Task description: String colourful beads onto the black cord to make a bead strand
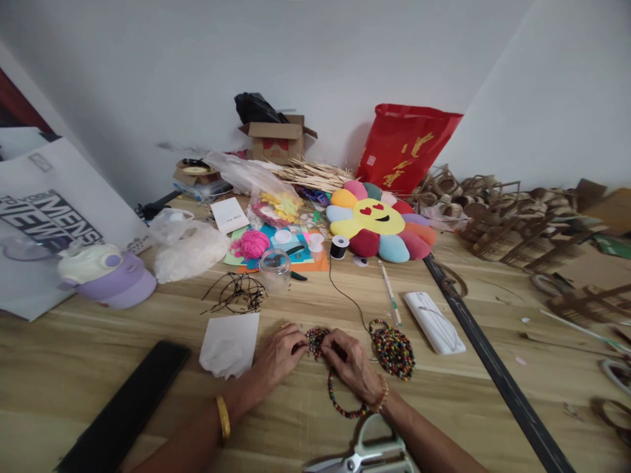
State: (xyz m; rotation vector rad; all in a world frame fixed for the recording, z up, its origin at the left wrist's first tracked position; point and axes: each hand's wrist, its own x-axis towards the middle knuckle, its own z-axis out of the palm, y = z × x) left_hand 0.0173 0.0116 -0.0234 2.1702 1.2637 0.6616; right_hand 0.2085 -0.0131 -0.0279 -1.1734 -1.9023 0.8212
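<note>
My left hand (283, 349) is closed, thumb and fingers pinched at the left edge of a small heap of multicoloured beads (317, 340). Whatever lies between those fingertips is too small to make out. On the heap's right side, my right hand (351, 362) also pinches, its fingertips hiding what they hold. A beaded strand (340, 408) loops out from beneath the right hand towards the scissors (367, 454) at the bottom edge. To the right lies a coil of strung beads (393, 351). Black cord runs towards it from a spool (339, 247).
A crumpled white paper (229, 345) and black cord pieces (236, 292) lie left, near a clear jar (275, 269). Further back are pink yarn (254, 244) and a flower cushion (377, 220). A white power strip (434, 322) lies right; a black case (125, 407) lies front left.
</note>
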